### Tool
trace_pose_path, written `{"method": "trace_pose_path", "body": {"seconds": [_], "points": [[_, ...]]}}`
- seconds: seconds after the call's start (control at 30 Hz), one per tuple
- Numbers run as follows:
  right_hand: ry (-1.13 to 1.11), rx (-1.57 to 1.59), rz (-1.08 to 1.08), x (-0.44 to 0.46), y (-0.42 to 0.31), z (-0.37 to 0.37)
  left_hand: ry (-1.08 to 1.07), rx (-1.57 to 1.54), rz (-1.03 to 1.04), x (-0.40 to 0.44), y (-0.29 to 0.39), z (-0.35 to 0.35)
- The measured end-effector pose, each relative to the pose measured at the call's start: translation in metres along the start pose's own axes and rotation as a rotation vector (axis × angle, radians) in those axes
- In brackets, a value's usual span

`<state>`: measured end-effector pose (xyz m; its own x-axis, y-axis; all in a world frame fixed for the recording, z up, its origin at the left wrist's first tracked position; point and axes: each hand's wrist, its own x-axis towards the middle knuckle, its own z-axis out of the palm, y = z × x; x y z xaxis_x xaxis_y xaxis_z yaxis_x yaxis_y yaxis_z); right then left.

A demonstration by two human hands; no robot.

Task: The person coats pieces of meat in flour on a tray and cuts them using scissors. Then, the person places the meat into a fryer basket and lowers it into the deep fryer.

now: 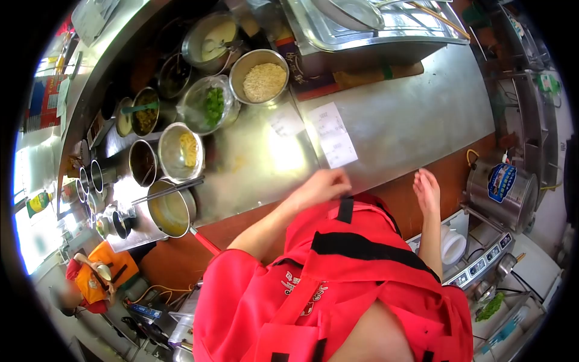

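Note:
My left hand (324,184) is at the front edge of the steel counter (416,114), just above my red apron. Its fingers are curled in, and I see nothing in them. To the right my right hand (427,190) is raised in front of the counter edge, fingers loosely stretched and holding nothing. Two printed paper slips lie on the counter beyond my left hand: a long slip (333,136) and a paler slip (286,120) beside it.
At the left stand a bowl of pale grains (259,75), a bowl of chopped greens (208,105), a bowl of yellow food (181,152) and a pot (172,208) with chopsticks (169,190) across it. A metal tray (362,27) is at the back. Another person (99,274) is at lower left.

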<state>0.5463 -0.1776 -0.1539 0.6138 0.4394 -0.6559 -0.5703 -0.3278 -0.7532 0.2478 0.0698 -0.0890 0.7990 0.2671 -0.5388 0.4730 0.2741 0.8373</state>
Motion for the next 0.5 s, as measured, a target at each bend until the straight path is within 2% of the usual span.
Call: {"method": "trace_pose_path", "body": {"seconds": [0.13,0.23,0.27,0.3,0.33,0.37,0.4,0.5], "points": [[0.124,0.069,0.106,-0.018,0.079,-0.117,-0.102,0.177,0.058,0.037,0.041,0.041],[0.165,0.161,0.241,-0.034,0.166,-0.233,-0.162,0.208,0.104,0.078,0.064,0.104],[0.031,0.077,0.246,-0.043,0.183,-0.269,-0.151,0.349,0.245,0.096,0.066,0.129],[-0.101,-0.009,0.238,-0.051,0.204,-0.310,-0.205,0.321,0.163,0.109,0.080,0.156],[-0.107,-0.150,0.218,-0.056,0.216,-0.336,-0.224,0.308,0.132,0.124,0.091,0.185],[-0.104,-0.281,0.200,-0.060,0.228,-0.360,-0.254,0.307,0.097,0.137,0.102,0.212],[-0.049,-0.402,0.181,-0.066,0.241,-0.384,-0.253,0.169,0.033,0.148,0.115,0.244],[0.149,-0.617,0.045,-0.055,0.275,-0.436,-0.287,0.153,-0.089,0.193,0.141,0.307]]}}
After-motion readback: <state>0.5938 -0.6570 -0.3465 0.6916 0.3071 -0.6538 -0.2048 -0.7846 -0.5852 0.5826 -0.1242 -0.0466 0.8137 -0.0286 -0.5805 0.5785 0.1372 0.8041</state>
